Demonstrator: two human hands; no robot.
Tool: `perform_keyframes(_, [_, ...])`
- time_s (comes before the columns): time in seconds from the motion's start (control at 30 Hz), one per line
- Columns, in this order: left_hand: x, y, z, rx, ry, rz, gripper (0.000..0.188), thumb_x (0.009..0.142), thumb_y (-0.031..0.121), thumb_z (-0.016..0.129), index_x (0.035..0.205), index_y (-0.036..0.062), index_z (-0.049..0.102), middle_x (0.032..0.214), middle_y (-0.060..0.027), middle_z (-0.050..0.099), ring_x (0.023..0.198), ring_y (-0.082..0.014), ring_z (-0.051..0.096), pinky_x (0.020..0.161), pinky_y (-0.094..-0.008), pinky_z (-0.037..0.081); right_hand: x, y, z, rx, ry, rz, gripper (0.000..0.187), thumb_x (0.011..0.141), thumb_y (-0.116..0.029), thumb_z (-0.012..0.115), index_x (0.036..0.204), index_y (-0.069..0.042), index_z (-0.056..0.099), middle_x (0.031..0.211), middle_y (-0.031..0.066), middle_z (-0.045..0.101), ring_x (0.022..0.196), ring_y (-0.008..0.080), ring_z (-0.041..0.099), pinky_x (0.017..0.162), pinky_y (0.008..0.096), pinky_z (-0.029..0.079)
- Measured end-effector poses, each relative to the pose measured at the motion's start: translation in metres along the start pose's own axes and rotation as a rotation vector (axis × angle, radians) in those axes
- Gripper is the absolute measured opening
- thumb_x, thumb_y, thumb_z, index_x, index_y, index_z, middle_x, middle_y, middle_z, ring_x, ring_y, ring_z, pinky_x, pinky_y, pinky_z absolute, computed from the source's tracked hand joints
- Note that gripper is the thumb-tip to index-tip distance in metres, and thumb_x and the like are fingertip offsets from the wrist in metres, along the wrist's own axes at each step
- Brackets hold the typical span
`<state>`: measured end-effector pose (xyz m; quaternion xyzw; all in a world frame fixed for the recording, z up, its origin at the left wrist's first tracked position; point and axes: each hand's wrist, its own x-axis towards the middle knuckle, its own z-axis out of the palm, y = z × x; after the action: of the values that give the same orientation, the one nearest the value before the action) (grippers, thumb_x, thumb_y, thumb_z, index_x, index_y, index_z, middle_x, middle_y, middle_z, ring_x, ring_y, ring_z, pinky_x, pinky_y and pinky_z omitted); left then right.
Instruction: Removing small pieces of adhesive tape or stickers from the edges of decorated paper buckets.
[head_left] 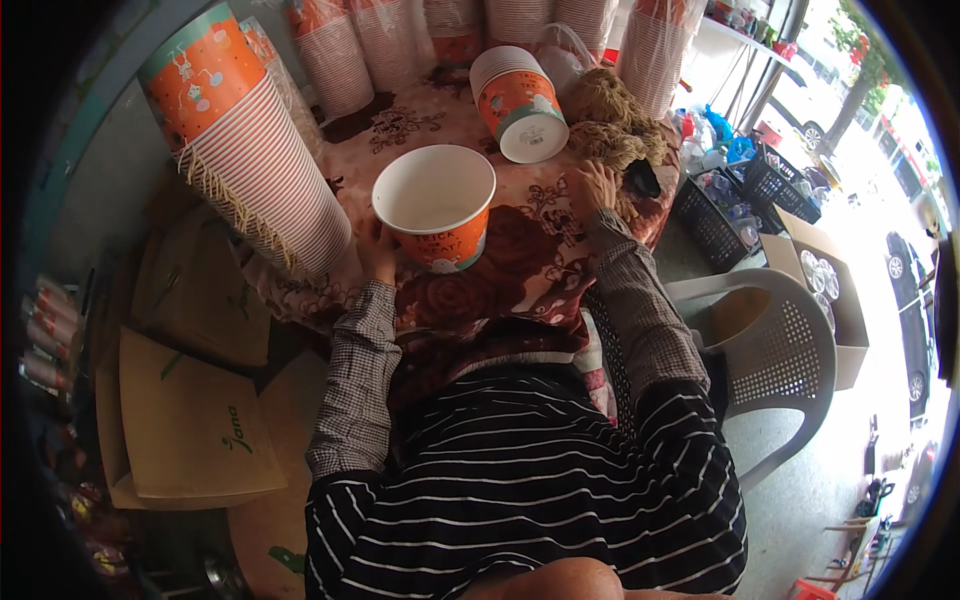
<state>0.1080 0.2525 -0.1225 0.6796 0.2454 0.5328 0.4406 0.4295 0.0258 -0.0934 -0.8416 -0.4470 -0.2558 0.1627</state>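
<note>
A white-lined orange paper bucket [440, 238] stands upright on the cloth-covered table in front of me. My left hand [378, 250] holds its left side, with some fingers hidden behind it. To the right, my right hand [596, 188] is at the near edge of a bundle of brown twine [612, 135], fingers bent down onto the strands. Just left of the twine lies a short nested stack of the same buckets [510, 100], tipped toward me. A tall leaning stack of paper buckets [265, 150] rises at the left, with lengths of twine hanging along its side.
Several plastic-wrapped bucket stacks [335, 60] line the table's back. Cardboard boxes [195, 415] stand on the floor at left. On the right are a white plastic chair [790, 350], black crates [712, 222] and an open carton of clear cups [850, 330].
</note>
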Motion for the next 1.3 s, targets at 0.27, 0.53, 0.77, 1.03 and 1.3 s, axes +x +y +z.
perform_keyframes(0.27, [0.002,0.007,0.004,-0.008,-0.027,-0.092,0.022,0.091,0.015,0.059,0.106,-0.0009,0.06,0.092,-0.0088,0.066,0.079,-0.015,0.064,0.065,-0.0278,0.053,0.002,-0.011,0.006,-0.089,-0.032,-0.021,0.019,0.08,-0.012,0.059,0.096,-0.011,0.069,0.11,0.0083,0.059,0.11,0.0257,0.052,0.096,0.04,0.038])
perform_keyframes(0.53, [-0.005,0.014,-0.004,0.05,-0.006,0.05,0.022,0.092,0.015,0.058,0.108,0.0,0.061,0.089,-0.0079,0.065,0.08,-0.0126,0.061,0.068,-0.0251,0.049,-0.137,-0.166,-0.048,0.548,0.044,-0.723,0.03,0.073,-0.018,0.066,0.102,-0.013,0.067,0.104,0.0088,0.06,0.096,0.0295,0.057,0.08,0.0434,0.049])
perform_keyframes(0.77, [-0.114,0.112,-0.049,-0.163,-0.224,-0.089,0.017,0.098,0.014,0.053,0.099,-0.0007,0.061,0.084,-0.0031,0.061,0.075,-0.0094,0.055,0.071,-0.0228,0.045,-0.184,-0.233,-0.147,1.992,-0.695,0.11,0.005,0.093,-0.006,0.06,0.095,-0.002,0.063,0.089,0.0053,0.065,0.08,0.0121,0.063,0.074,0.0264,0.053])
perform_keyframes(1.03, [-0.174,0.145,-0.073,-0.135,-0.533,-0.103,0.044,0.103,0.035,0.042,0.082,0.0004,0.059,0.074,-0.0056,0.058,0.069,-0.0121,0.056,0.063,-0.0265,0.044,-0.191,-0.236,-0.138,2.247,-0.801,0.525,0.024,0.094,-0.013,0.061,0.114,-0.009,0.05,0.08,0.0037,0.062,0.057,0.0077,0.055,0.05,0.0213,0.047])
perform_keyframes(1.3, [-0.184,0.136,-0.079,-0.183,-0.564,0.035,0.045,0.103,0.034,0.041,0.076,0.0016,0.055,0.067,-0.003,0.053,0.061,-0.0101,0.05,0.055,-0.0245,0.039,-0.191,-0.241,-0.151,2.148,-0.897,0.458,0.027,0.092,-0.013,0.065,0.111,-0.01,0.046,0.08,0.0031,0.063,0.059,0.0064,0.055,0.05,0.019,0.046])
